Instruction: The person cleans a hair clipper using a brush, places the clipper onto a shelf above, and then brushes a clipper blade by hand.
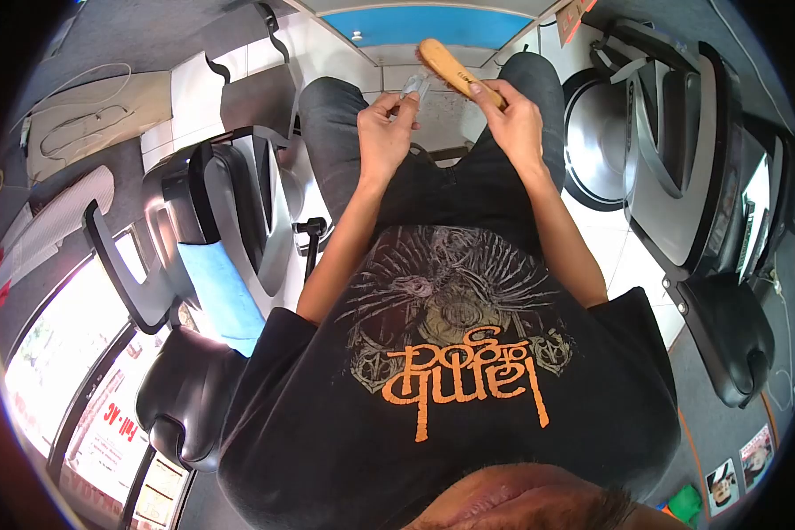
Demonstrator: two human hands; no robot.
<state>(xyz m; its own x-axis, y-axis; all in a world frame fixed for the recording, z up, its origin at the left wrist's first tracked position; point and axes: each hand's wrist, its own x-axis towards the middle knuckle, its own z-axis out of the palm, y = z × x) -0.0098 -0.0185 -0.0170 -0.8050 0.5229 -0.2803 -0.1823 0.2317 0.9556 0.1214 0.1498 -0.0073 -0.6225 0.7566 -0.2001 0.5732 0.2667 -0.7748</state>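
Observation:
A wooden-handled brush (458, 74) slants up and to the left from my right hand (517, 124), whose thumb and fingers are wrapped round its lower end. Dark bristles show along the brush's left edge. My left hand (387, 132) pinches a small clear and greyish object (416, 86) between thumb and fingers; its exact kind is hard to tell. Both hands are above my lap, a short way apart, and the brush head leans over the gap between them. The brush and the small object do not touch.
Black salon-type chairs stand on the left (230, 203) and right (680, 177), one with a blue cloth (221, 287) over its armrest. A round metal base (596, 137) is beside my right knee. Ahead is a blue panel (433, 29) above pale floor tiles.

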